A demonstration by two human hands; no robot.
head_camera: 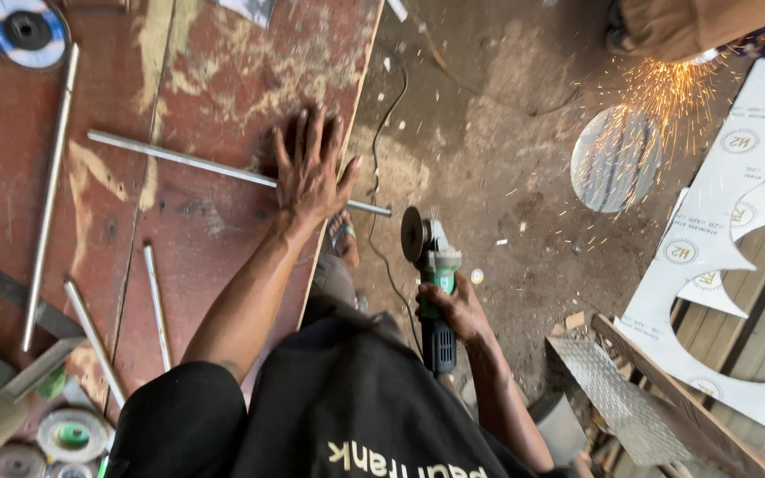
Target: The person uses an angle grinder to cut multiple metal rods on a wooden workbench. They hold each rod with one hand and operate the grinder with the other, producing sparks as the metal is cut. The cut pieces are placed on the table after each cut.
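Nearby, loose metal rods [46, 190] and grinding discs [27, 31] are lying on the red surface [214, 80], while sparks [666, 97] are flying beyond. My left hand [307, 168], fingers spread flat, is pressing a thin rod [179, 159] running left to right, its end overhanging the edge. My right hand [453, 305] is gripping the angle grinder [431, 265], disc pointing away from me.

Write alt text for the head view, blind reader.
A person's left hand presses a thin metal rod flat on a worn red board, while the right hand grips a green angle grinder just off the board's edge. Sparks fly from someone else's work nearby.
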